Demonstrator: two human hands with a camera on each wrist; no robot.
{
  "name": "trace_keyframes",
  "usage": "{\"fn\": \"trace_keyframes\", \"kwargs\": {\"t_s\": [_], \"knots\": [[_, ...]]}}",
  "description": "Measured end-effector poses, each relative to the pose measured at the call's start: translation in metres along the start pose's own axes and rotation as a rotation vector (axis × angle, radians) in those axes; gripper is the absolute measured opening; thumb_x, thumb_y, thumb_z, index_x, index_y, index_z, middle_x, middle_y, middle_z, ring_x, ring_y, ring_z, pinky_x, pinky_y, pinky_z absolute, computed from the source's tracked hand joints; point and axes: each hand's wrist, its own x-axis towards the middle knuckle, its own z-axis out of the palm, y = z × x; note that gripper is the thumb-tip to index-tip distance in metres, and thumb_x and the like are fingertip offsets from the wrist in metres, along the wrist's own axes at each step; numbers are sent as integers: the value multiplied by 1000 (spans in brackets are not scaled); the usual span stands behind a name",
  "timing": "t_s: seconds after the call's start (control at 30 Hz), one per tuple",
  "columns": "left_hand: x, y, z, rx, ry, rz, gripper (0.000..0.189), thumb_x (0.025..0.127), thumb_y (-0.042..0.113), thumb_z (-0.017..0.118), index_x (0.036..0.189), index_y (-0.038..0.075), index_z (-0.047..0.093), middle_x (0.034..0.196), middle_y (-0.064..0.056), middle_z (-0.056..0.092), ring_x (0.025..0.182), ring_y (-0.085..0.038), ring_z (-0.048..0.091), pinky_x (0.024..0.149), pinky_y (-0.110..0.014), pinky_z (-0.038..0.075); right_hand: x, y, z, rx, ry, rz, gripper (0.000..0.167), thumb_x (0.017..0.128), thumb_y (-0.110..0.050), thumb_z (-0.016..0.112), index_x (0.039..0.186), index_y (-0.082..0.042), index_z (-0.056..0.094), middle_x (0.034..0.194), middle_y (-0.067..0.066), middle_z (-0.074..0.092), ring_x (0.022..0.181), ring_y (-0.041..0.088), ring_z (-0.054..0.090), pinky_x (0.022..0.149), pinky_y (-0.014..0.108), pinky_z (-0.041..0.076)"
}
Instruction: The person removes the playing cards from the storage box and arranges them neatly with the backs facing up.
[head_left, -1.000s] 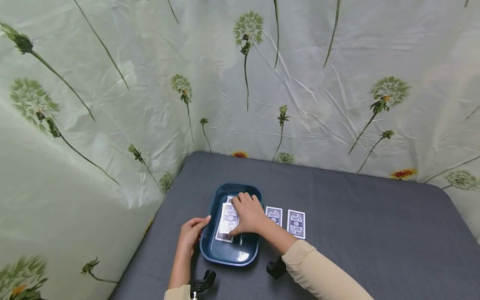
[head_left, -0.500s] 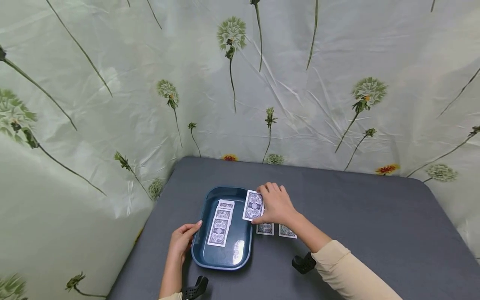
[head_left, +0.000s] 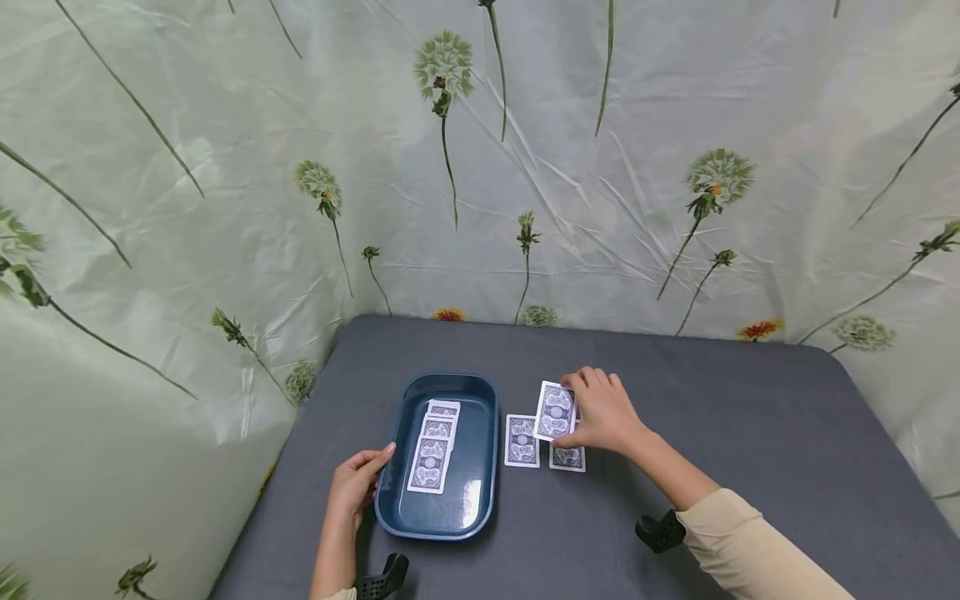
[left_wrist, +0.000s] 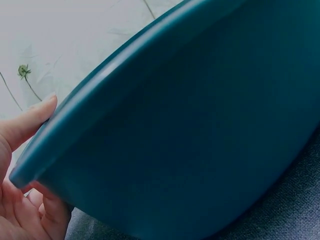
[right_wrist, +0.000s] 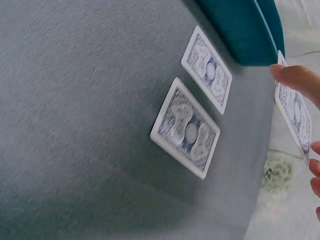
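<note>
My right hand (head_left: 602,410) holds a patterned-back playing card (head_left: 555,411) by its edges, thumb at the near end and fingers at the far end. In the head view this card overlaps two face-down spots on the table: a left playing card (head_left: 521,442) and a right one (right_wrist: 186,128). My left hand (head_left: 352,483) grips the left rim of a blue tray (head_left: 486,500), thumb on top and fingers curled beneath, as the left wrist view shows. Inside the tray, several overlapping face-down cards (head_left: 430,465) form a slanted column.
A grey cloth covers the table (head_left: 675,400). Behind and to the left hangs a pale curtain (head_left: 570,167) printed with dandelions. The tray's raised wall stands just left of the cards on the table. Black wrist mounts (head_left: 660,531) hang beneath both forearms.
My right hand has lifted a card out of the tray and carried it right, over the tray's rim to above the table cards. My left hand keeps its grip on the rim.
</note>
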Motion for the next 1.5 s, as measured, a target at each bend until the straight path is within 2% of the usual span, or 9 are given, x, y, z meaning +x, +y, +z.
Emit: {"fn": "trace_keyframes", "kwargs": {"t_s": [0.2,0.4,0.67,0.9,1.17,1.5], "knots": [[0,0,1,-1,0,-6,41,73,42,75,83,5,61,60,5,45,54,-10,43,50,-26,38,-15,20,3,5,14,9,89,49,-60,81,115,-6,55,105,11,52,95,29,47,79,45,33],[1,-1,0,-16,-11,-3,36,75,39,75,81,7,62,59,5,44,52,-9,43,48,-25,38,-36,49,6,26,26,42,86,50,-56,82,113,-4,55,104,14,52,96,31,47,78,46,31],[1,0,-2,-25,-33,-6,33,76,38,74,79,8,61,58,5,44,51,-8,43,48,-24,39,-54,77,25,29,-96,13,84,49,-50,85,112,-2,55,103,13,53,97,32,48,81,51,33],[1,0,-1,-22,-36,-10,31,77,38,74,78,10,60,58,5,44,51,-8,42,48,-25,38,-56,82,41,108,-143,-29,79,50,-47,86,109,-3,56,100,9,52,93,28,48,76,45,35],[2,-1,-1,-19,-31,-15,38,76,40,74,83,6,60,58,5,46,52,-9,44,49,-25,39,-53,83,40,146,-243,39,79,53,-46,85,113,-3,55,105,11,52,99,31,48,78,46,37],[3,-1,0,-23,-29,-21,50,73,45,75,89,0,59,60,3,48,54,-10,45,50,-26,40,-51,81,38,133,-274,51,80,54,-48,84,115,-5,55,107,12,52,99,31,48,79,46,37]]}}
